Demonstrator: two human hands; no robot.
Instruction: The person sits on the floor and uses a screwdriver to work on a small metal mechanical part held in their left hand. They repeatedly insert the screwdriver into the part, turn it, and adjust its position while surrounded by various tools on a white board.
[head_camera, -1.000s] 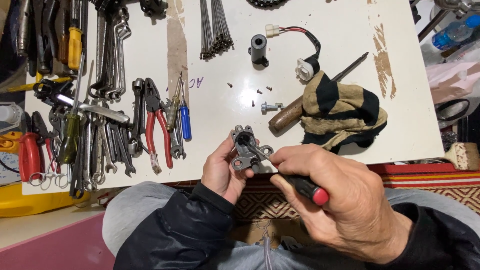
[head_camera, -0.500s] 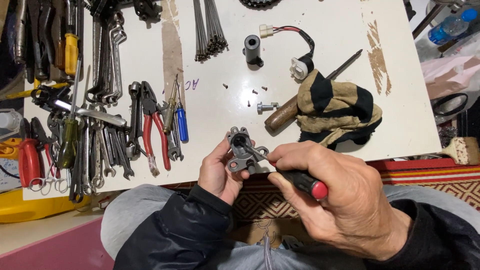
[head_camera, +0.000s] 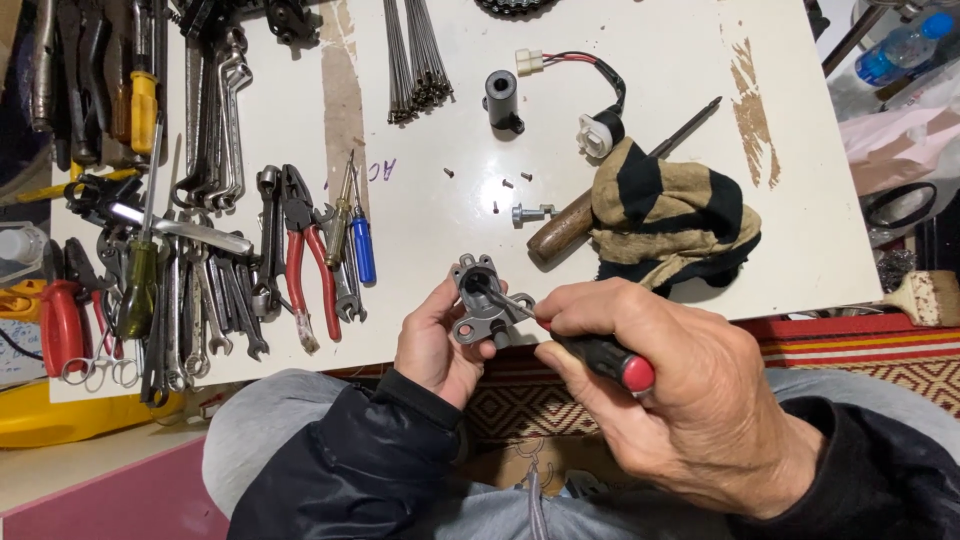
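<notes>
White board (head_camera: 600, 130) serving as the work surface, lying over a patterned red rug, with the person's knees under its near edge. Far left, off the board's left edge: a yellow tray (head_camera: 60, 420) and red-handled scissors (head_camera: 62, 325). Along the left edge a dense row of wrenches (head_camera: 205, 290) and screwdrivers is lying side by side, with red-handled pliers (head_camera: 305, 270) and a small blue-handled screwdriver (head_camera: 362, 245) just to their right. At the far edge, middle: a bundle of thin metal spokes (head_camera: 415, 60), a black cylinder (head_camera: 500, 98) and a white connector with red and black wires (head_camera: 595, 125). Loose small screws (head_camera: 510, 183) and a bolt (head_camera: 530, 213) are sitting mid-board. Left hand (head_camera: 440, 340) is gripping a small grey metal housing (head_camera: 480, 300) just over the near edge, fingers wrapped round its left side. Right hand (head_camera: 680, 390) is closing tight around a black screwdriver with a red end cap (head_camera: 600, 358), its tip sitting inside the housing's round bore. Right of centre a brown-and-black striped rag (head_camera: 670, 215) is lying over a wooden-handled tool (head_camera: 560, 230). Beyond the right edge: a paintbrush (head_camera: 925, 297) and a blue bottle (head_camera: 900, 45).
</notes>
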